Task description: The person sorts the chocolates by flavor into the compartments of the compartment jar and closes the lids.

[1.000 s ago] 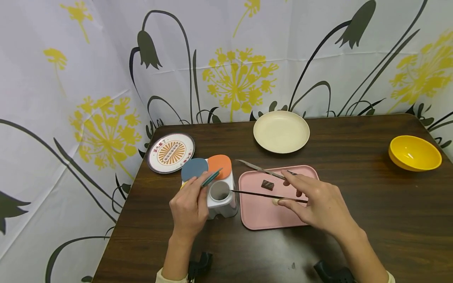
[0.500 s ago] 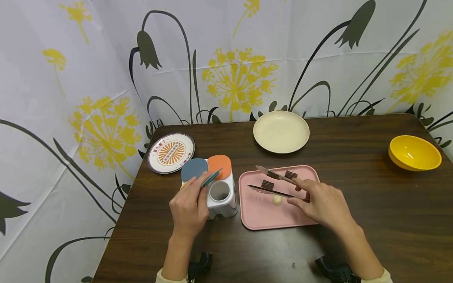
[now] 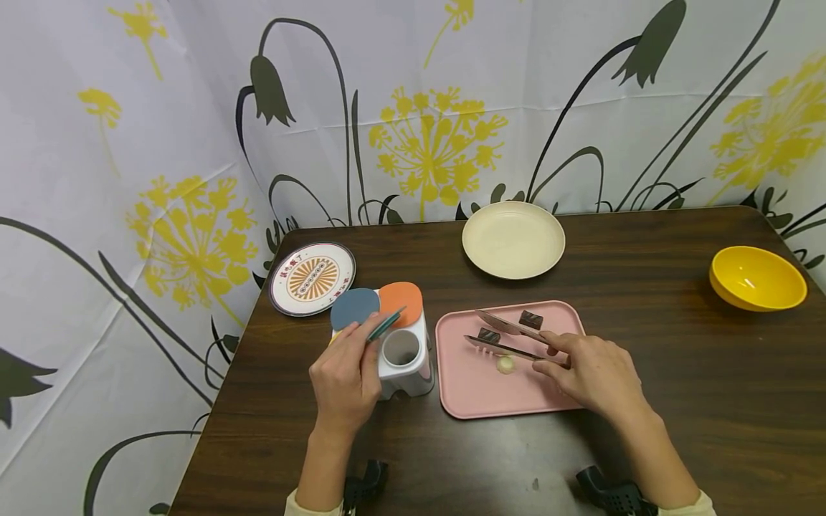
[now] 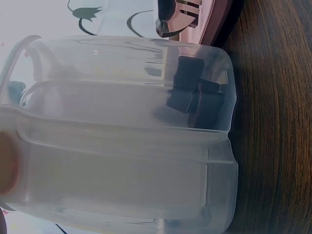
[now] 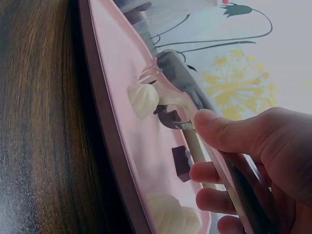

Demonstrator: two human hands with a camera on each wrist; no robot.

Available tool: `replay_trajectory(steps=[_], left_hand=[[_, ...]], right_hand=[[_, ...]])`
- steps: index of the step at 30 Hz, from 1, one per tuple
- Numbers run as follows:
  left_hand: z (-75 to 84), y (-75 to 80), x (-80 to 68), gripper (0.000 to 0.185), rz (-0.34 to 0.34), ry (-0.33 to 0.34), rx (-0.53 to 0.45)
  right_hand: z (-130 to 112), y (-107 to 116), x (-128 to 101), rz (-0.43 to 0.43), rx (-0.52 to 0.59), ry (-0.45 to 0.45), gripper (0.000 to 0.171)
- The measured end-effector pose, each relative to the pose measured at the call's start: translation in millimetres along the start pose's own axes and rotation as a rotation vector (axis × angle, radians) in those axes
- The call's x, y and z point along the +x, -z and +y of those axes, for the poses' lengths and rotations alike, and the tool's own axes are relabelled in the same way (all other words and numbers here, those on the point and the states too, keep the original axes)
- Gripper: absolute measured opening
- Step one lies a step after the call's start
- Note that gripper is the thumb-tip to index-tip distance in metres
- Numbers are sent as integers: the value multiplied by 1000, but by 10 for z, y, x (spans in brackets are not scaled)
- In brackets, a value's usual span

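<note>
My right hand [image 3: 596, 369] holds metal tongs [image 3: 510, 349] with a fork end and a spoon end, spread over the pink tray [image 3: 464, 390]. In the head view, their ends lie either side of one dark chocolate piece [image 3: 489, 335]. A second chocolate piece [image 3: 531, 319] sits farther back, and a cream-coloured swirled piece [image 5: 143, 100] rests nearer me. My left hand [image 3: 345, 380] pinches a teal lid [image 3: 386, 324], tilted up beside the open compartment of a condiment box [image 3: 406, 387]. Dark pieces [image 4: 200, 92] show through the box's translucent wall in the left wrist view.
The box's other lids include a blue lid [image 3: 355, 308] and an orange lid [image 3: 401, 302]. Behind stand a patterned plate [image 3: 312, 279] and a cream plate [image 3: 513, 240]. A yellow bowl [image 3: 756, 279] is far right. More cream pieces [image 5: 168, 214] lie at the tray's near end.
The tongs have moved right, away from the open compartment, and down over the tray, their ends now around the left chocolate piece. My left hand and the lid have stayed still.
</note>
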State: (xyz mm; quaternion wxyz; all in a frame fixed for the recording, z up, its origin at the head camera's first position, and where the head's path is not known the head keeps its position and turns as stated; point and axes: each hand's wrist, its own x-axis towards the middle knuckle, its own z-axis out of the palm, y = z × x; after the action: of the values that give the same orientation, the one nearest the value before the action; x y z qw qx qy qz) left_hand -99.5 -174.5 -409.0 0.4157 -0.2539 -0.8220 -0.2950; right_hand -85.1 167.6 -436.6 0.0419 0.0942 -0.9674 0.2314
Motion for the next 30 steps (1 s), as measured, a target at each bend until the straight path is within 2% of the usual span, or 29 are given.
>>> replay_trajectory(steps=[11,22,30], left_hand=[[-3,6,-6,27,0,-3,-2],[-4,-6,-5,28,0,-3,3],[-7,-6,-3,28,6,-10,7]], right_hand=[[-4,-7,-9,33,-7,-10,36],[17,-13,-12,60,-38,11,31],[7,-7,-43,141,-13,44,29]])
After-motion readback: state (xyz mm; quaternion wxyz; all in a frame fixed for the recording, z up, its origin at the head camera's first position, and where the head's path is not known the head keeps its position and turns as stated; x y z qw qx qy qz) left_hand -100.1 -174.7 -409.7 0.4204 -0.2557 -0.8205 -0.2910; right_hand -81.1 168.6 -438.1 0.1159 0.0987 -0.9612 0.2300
